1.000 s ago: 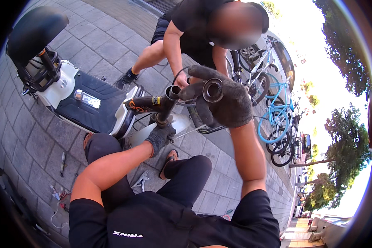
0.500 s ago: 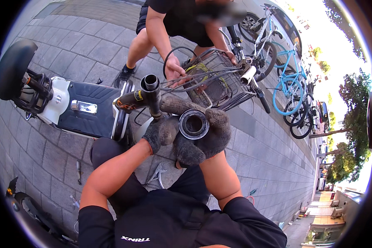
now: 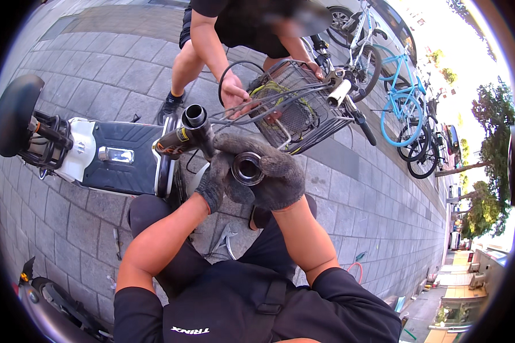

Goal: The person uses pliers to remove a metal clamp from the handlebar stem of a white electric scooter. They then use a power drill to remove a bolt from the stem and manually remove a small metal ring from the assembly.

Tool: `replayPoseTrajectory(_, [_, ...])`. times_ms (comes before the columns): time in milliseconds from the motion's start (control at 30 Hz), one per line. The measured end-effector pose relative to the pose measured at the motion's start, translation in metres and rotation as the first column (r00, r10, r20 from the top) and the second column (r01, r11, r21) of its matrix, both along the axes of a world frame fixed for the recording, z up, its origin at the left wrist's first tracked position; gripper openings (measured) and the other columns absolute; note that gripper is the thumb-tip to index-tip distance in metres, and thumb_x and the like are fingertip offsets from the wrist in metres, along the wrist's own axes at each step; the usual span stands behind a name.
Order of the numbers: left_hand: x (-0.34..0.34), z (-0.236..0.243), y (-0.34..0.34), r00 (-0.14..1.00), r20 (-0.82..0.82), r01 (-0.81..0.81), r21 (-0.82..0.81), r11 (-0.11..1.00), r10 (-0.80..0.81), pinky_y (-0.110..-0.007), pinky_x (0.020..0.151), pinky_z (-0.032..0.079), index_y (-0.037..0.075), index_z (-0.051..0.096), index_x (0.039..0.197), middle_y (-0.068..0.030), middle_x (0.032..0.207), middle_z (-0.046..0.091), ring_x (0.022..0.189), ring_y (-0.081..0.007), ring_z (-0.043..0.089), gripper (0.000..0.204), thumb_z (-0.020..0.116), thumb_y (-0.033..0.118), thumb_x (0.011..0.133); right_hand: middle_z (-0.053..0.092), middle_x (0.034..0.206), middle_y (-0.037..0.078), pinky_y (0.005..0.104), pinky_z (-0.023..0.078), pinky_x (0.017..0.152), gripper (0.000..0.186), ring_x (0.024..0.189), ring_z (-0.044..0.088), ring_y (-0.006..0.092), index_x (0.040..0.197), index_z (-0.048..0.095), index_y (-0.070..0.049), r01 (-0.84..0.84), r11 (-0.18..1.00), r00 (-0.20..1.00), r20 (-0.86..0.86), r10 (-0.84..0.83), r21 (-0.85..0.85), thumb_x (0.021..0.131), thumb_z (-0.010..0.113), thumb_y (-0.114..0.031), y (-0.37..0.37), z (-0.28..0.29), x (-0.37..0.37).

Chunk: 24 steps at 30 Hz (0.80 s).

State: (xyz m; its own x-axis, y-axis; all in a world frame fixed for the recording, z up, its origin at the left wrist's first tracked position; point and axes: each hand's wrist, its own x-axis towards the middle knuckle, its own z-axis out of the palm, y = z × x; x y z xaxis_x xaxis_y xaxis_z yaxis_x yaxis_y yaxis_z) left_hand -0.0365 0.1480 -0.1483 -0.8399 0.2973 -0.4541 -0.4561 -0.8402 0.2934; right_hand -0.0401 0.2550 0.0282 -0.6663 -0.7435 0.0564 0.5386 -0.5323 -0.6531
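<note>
Both my hands wear dark grey knit gloves. My right hand (image 3: 277,177) grips a shiny metal ring (image 3: 248,169) with a dark open centre, fingers and thumb around its rim. Directly left of the ring, my left hand (image 3: 216,182) is closed just below the black head tube (image 3: 195,132) of a scooter frame. Whatever its fingers hold is hidden. The tube's open upper end points up. Across from me, a person's hand (image 3: 236,96) is at a bundle of black cables (image 3: 269,106) running to a handlebar (image 3: 357,117) with a wire basket (image 3: 294,106).
The scooter's footboard (image 3: 117,150) and black seat (image 3: 18,114) extend to the left. Silver pliers (image 3: 226,239) lie on the paving between my legs. A thin tool (image 3: 117,244) rests at left. Parked bicycles, including a light blue one (image 3: 403,103), stand at the upper right.
My right hand has brought the metal ring lower and leftward, closer to my left hand and the head tube. The ring appears smaller. The whole view has shifted slightly.
</note>
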Motion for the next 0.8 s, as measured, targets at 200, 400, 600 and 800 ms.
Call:
replayPoseTrajectory(200, [0.012,-0.063,-0.011,0.944,-0.329,-0.062,-0.235,0.97,-0.02,-0.038,0.101,0.056,0.009,0.059,0.14,-0.0062,0.132,0.067,0.118,-0.0213,0.066,0.049,0.065,0.039,0.101,0.067,0.127,0.024,0.0392,0.059,0.096,0.074,0.114,0.07,0.0302,0.147,0.046,0.013,0.062,0.989,0.995,0.068,-0.071,0.135,0.089,0.069,-0.025,0.011,-0.02,0.003])
replayPoseTrajectory(400, [0.001,-0.052,-0.03,0.952,-0.26,0.178,0.043,0.983,-0.161,-0.037,0.085,0.057,0.01,0.065,0.106,-0.0074,0.102,0.07,0.092,-0.0222,0.067,0.025,0.061,0.033,0.098,0.071,0.116,0.015,0.0245,0.049,0.06,0.062,0.072,0.064,0.0138,0.144,0.056,0.005,-0.019,0.995,0.994,0.113,0.008,0.094,0.094,0.066,-0.032,0.043,-0.052,0.035])
replayPoseTrajectory(600, [0.014,0.017,-0.012,0.991,-0.078,0.105,-0.043,0.994,-0.108,-0.043,0.066,0.057,0.01,0.062,0.108,-0.0071,0.093,0.064,0.072,-0.0262,0.064,0.027,0.066,0.021,0.083,0.073,0.107,0.005,0.0268,0.037,0.052,0.054,0.06,0.052,0.0097,0.142,0.062,-0.01,0.013,0.966,0.933,0.345,-0.105,0.257,0.094,0.064,-0.034,0.078,-0.152,0.072])
replayPoseTrajectory(800, [0.016,0.013,-0.008,0.978,-0.201,0.023,-0.119,0.993,-0.047,-0.041,0.08,0.057,0.006,0.062,0.106,-0.0082,0.093,0.065,0.085,-0.0263,0.064,0.027,0.064,0.02,0.082,0.071,0.088,-0.003,0.0292,0.031,0.046,0.029,0.054,0.055,0.011,0.112,0.069,-0.021,0.038,0.873,0.93,0.302,-0.209,0.486,0.091,0.072,-0.04,0.082,-0.17,0.092])
